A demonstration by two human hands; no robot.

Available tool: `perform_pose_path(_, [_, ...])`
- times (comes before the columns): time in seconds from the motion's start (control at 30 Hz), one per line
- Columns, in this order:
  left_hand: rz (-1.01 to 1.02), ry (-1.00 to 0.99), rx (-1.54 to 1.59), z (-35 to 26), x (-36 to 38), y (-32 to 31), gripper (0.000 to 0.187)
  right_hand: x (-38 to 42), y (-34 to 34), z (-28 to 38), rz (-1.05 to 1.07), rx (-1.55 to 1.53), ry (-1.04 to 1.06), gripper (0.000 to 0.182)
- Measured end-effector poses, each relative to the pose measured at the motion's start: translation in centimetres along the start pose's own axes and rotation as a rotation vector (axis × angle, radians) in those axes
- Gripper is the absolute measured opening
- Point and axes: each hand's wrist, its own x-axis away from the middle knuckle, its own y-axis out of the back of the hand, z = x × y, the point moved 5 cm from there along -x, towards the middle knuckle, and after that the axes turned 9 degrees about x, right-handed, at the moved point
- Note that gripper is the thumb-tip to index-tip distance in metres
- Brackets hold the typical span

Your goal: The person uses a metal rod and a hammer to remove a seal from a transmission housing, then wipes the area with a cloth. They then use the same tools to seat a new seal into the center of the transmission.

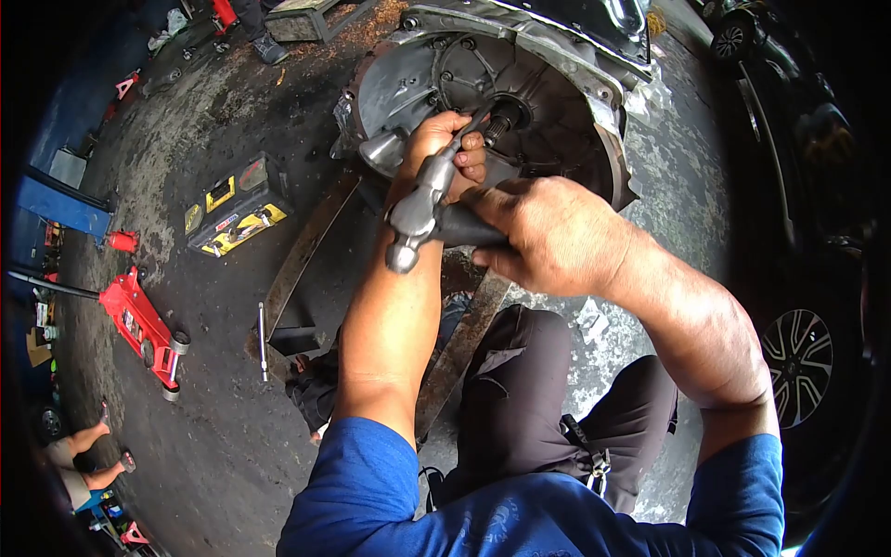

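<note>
A large metal transmission housing (380,88) lies at the top centre, with a splined shaft (502,123) at its middle. My left hand (455,153) is closed around a thin dark metal rod (476,121), whose far end is beside the shaft. My right hand (557,237) grips the black handle of a ball-peen hammer (414,213). The hammer's head is over my left wrist, close to the near end of the rod. Where the hammer face meets the rod cannot be made out clearly.
A red floor jack (139,325) and a black-yellow toolbox (237,209) stand on the floor at left. A ratchet (263,342) lies nearer. Rusty metal bars (311,237) pass below the housing. A dark car (798,139) is at right. Another person's legs (88,455) show at lower left.
</note>
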Motion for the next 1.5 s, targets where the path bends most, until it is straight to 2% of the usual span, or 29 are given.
perform_pose_path(0.07, [-0.004,-0.042,0.042,0.4,0.0,0.0,0.029,0.2,0.4,1.1,-0.015,-0.006,0.02,0.039])
perform_pose_path(0.17, [0.027,0.005,0.017,0.2,-0.2,0.0,0.028,0.0,0.5,1.2,0.066,-0.063,0.022,0.038])
perform_pose_path(0.2, [0.047,0.035,0.037,0.2,-0.3,0.0,0.028,-0.3,0.5,0.6,0.002,-0.079,0.04,0.037])
perform_pose_path(0.23, [0.027,0.022,0.017,0.2,-0.3,0.2,0.028,-0.7,0.0,-0.5,0.051,0.004,-0.098,0.037])
perform_pose_path(0.3, [-0.01,-0.008,-0.027,-0.1,-0.5,0.5,0.028,-0.4,0.1,0.3,0.028,-0.05,-0.06,0.037])
perform_pose_path(0.33, [0.001,-0.019,0.008,0.0,-0.5,0.8,0.03,0.0,0.1,0.9,-0.05,-0.088,0.029,0.039])
perform_pose_path(0.43, [0.123,-0.044,0.042,0.0,-0.3,1.0,0.034,2.0,0.4,3.1,0.021,-0.163,0.052,0.041])
perform_pose_path(0.47, [0.089,-0.122,-0.024,-0.3,0.4,1.4,0.034,2.9,0.7,3.5,0.068,-0.195,0.04,0.044])
perform_pose_path(0.5, [0.081,-0.232,-0.091,-0.6,1.1,2.0,0.027,4.2,0.6,3.6,0.024,-0.207,0.039,0.05])
perform_pose_path(0.57, [-0.137,-0.508,-0.477,-1.6,2.7,3.0,0.019,7.1,0.2,3.0,0.104,-0.243,0.014,0.055])
perform_pose_path(0.63, [-0.261,-0.669,-0.871,-2.2,2.1,5.6,0.019,10.1,-0.5,2.2,0.144,-0.287,-0.059,0.059])
perform_pose_path(0.67, [-0.356,-0.776,-1.209,-2.0,2.2,5.9,0.025,11.5,-0.7,1.9,0.132,-0.272,-0.09,0.06])
perform_pose_path(0.7, [-0.455,-0.74,-1.565,-1.8,2.3,5.5,0.04,12.7,-0.8,1.7,0.124,-0.257,-0.101,0.059])
perform_pose_path(0.77, [-0.386,-0.921,-2.078,-1.1,2.9,3.3,0.06,14.8,-1.1,1.5,0.057,-0.277,-0.128,0.058])
perform_pose_path(0.87, [-0.305,-0.758,-2.359,-1.2,0.9,2.5,0.073,17.5,-1.5,1.0,0.094,-0.293,-0.22,0.058])
perform_pose_path(1.0, [-0.295,-0.586,-2.521,-2.0,-0.5,1.3,0.079,19.4,-1.7,0.9,0.194,-0.296,-0.351,0.059])
perform_pose_path(1.1, [-0.317,-0.582,-2.597,-1.8,-1.3,0.7,0.082,20.2,-2.2,0.8,0.211,-0.315,-0.392,0.06])
perform_pose_path(1.3, [-0.381,-0.448,-2.543,0.1,-1.4,1.9,0.09,21.6,-3.1,0.5,0.187,-0.337,-0.423,0.06])
perform_pose_path(1.43, [-0.383,-0.451,-2.454,1.8,-1.7,2.3,0.072,21.8,-3.0,0.3,0.2,-0.346,-0.455,0.061])
perform_pose_path(1.47, [-0.389,-0.455,-2.346,2.2,-1.8,2.2,0.057,21.9,-3.1,0.2,0.195,-0.355,-0.461,0.061])
perform_pose_path(1.5, [-0.395,-0.435,-2.31,2.8,-1.8,1.9,0.058,22.0,-3.1,0.2,0.184,-0.354,-0.457,0.061])
